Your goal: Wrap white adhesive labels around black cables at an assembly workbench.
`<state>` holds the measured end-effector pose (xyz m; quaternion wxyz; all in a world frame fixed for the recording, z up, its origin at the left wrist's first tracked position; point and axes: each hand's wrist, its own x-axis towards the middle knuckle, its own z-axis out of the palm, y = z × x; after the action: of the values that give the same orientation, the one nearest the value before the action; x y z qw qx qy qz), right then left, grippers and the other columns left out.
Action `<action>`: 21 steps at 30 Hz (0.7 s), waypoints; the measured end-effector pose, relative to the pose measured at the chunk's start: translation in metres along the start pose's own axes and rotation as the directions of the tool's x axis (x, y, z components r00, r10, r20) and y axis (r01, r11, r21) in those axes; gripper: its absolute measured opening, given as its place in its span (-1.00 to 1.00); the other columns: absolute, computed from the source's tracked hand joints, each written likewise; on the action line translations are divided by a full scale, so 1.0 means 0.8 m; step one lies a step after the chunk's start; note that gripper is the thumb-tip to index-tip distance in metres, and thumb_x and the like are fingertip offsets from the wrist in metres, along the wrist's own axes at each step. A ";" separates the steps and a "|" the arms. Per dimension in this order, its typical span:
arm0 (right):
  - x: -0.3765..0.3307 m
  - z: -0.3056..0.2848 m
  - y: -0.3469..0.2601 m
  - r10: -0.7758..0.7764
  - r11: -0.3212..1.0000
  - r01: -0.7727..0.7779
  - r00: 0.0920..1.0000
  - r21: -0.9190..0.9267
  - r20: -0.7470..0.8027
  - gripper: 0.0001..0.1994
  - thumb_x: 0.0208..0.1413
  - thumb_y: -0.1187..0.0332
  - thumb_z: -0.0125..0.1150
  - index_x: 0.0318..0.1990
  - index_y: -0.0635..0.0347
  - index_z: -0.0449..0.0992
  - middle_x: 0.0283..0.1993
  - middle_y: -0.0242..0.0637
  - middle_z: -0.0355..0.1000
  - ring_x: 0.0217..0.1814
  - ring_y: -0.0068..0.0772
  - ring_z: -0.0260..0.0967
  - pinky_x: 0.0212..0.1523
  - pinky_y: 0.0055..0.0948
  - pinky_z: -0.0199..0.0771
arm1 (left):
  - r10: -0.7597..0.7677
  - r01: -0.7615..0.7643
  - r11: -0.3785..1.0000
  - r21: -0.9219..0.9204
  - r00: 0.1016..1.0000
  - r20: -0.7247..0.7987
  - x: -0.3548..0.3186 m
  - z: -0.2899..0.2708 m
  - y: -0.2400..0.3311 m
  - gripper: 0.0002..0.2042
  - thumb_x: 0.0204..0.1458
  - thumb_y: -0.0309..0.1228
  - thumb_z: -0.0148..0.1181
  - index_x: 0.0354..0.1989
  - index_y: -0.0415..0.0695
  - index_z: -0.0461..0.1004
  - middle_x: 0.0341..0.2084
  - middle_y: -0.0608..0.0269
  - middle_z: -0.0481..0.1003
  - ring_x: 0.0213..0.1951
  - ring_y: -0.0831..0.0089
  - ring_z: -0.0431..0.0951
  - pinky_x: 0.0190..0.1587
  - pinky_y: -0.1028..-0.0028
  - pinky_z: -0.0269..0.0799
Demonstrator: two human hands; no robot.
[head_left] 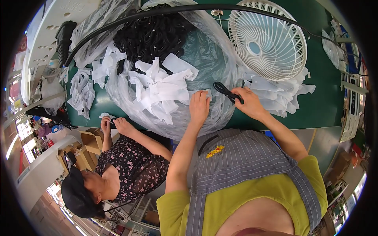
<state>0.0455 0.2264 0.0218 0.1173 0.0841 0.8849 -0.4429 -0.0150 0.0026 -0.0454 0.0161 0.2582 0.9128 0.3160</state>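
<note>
We judged the big clear plastic bag (pixel 185 78), heaped with white sleeves and black cords, likeliest to slump off the green table (pixel 323 106) under our leaning. Our left hand (pixel 199 107) lay flat and open on it, pinning a small white sleeve (pixel 201 93). Our right hand (pixel 247 101) was closed around a looped black cord (pixel 225 91), which could slip loose. A white fan (pixel 267 39) stood close; a co-worker's hands (pixel 114 124) worked beside us in the crowded workshop.

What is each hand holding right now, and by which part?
The right hand holds a coiled black cable by the end nearest the wrist. The left hand holds nothing I can make out; it rests on a small white bag.
</note>
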 end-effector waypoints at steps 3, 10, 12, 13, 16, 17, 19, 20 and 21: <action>0.000 0.004 0.005 -0.129 0.982 0.129 0.992 -0.138 0.009 -0.71 -0.02 0.42 0.12 -0.07 0.12 0.48 -0.16 -0.26 0.48 -0.04 -0.16 0.38 -0.09 -0.23 0.43 | -0.023 0.023 1.000 -0.004 1.000 -0.020 0.001 0.011 -0.007 -0.84 0.01 -0.50 0.22 -0.23 -0.16 0.45 -0.25 0.12 0.46 -0.17 0.08 0.47 -0.17 0.22 0.42; 0.005 0.019 0.022 -0.199 0.962 0.196 0.980 -0.191 0.000 -0.70 0.02 0.42 0.15 -0.04 0.05 0.50 -0.18 -0.31 0.43 -0.09 -0.20 0.36 -0.14 -0.24 0.44 | -0.077 0.069 0.994 -0.081 0.992 -0.095 -0.003 0.003 -0.005 -0.93 0.05 -0.56 0.16 -0.30 -0.18 0.43 -0.30 0.12 0.47 -0.24 0.10 0.50 -0.24 0.25 0.43; 0.004 0.015 0.020 -0.289 0.936 0.283 0.957 -0.209 0.000 -0.70 0.01 0.45 0.16 -0.05 0.04 0.52 -0.18 -0.34 0.42 -0.10 -0.24 0.36 -0.17 -0.29 0.46 | -0.052 0.034 0.987 -0.155 0.992 -0.115 -0.002 -0.005 0.001 -0.93 0.07 -0.57 0.15 -0.29 -0.19 0.43 -0.30 0.12 0.47 -0.25 0.10 0.51 -0.25 0.25 0.42; 0.003 0.012 0.018 -0.288 0.937 0.281 0.958 -0.209 -0.002 -0.70 0.01 0.45 0.16 -0.05 0.04 0.52 -0.18 -0.34 0.42 -0.10 -0.24 0.36 -0.17 -0.29 0.46 | -0.051 0.033 0.987 -0.155 0.992 -0.113 -0.002 -0.007 0.005 -0.93 0.07 -0.57 0.15 -0.29 -0.19 0.43 -0.30 0.12 0.47 -0.25 0.10 0.51 -0.25 0.25 0.42; 0.002 0.006 0.014 -0.353 0.910 0.360 0.933 -0.206 0.072 -0.66 -0.03 0.51 0.19 -0.03 0.05 0.52 -0.18 -0.37 0.41 -0.10 -0.27 0.36 -0.20 -0.33 0.47 | -0.020 0.001 0.989 -0.151 0.992 -0.123 0.001 -0.012 0.013 -0.93 0.07 -0.56 0.15 -0.28 -0.20 0.45 -0.29 0.13 0.48 -0.24 0.12 0.51 -0.24 0.27 0.43; 0.001 0.005 0.014 -0.389 0.898 0.385 0.921 -0.215 0.025 -0.65 -0.04 0.52 0.20 -0.03 0.07 0.52 -0.18 -0.37 0.41 -0.10 -0.28 0.36 -0.20 -0.34 0.47 | -0.019 -0.001 0.991 -0.135 0.989 -0.145 0.003 -0.011 0.016 -0.93 0.07 -0.56 0.16 -0.27 -0.20 0.47 -0.29 0.13 0.49 -0.23 0.13 0.51 -0.23 0.27 0.43; -0.002 0.001 0.010 -0.425 0.884 0.409 0.905 -0.226 -0.024 -0.64 -0.06 0.54 0.21 -0.03 0.08 0.53 -0.17 -0.37 0.41 -0.11 -0.28 0.36 -0.21 -0.35 0.47 | -0.017 -0.004 0.993 -0.120 0.986 -0.169 0.006 -0.015 0.022 -0.92 0.07 -0.56 0.16 -0.26 -0.20 0.49 -0.28 0.13 0.50 -0.23 0.13 0.52 -0.22 0.28 0.44; -0.004 -0.002 0.007 -0.437 0.877 0.416 0.899 -0.241 -0.038 -0.63 -0.07 0.54 0.22 -0.03 0.09 0.53 -0.16 -0.37 0.41 -0.10 -0.29 0.36 -0.21 -0.34 0.48 | -0.010 -0.014 0.992 -0.123 0.982 -0.187 0.007 -0.017 0.025 -0.90 0.04 -0.57 0.18 -0.26 -0.20 0.51 -0.28 0.14 0.50 -0.22 0.15 0.51 -0.21 0.29 0.43; -0.006 -0.005 0.004 -0.448 0.870 0.422 0.892 -0.256 -0.052 -0.62 -0.08 0.54 0.23 -0.03 0.09 0.53 -0.15 -0.36 0.41 -0.09 -0.29 0.36 -0.21 -0.33 0.48 | -0.002 -0.024 0.992 -0.127 0.979 -0.204 0.009 -0.019 0.029 -0.88 0.01 -0.57 0.20 -0.26 -0.20 0.52 -0.28 0.15 0.51 -0.22 0.17 0.51 -0.20 0.29 0.43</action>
<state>0.0504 0.2315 0.0227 -0.0251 -0.1078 0.9327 -0.3432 -0.0133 0.0126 -0.0191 -0.0627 0.2280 0.8859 0.3991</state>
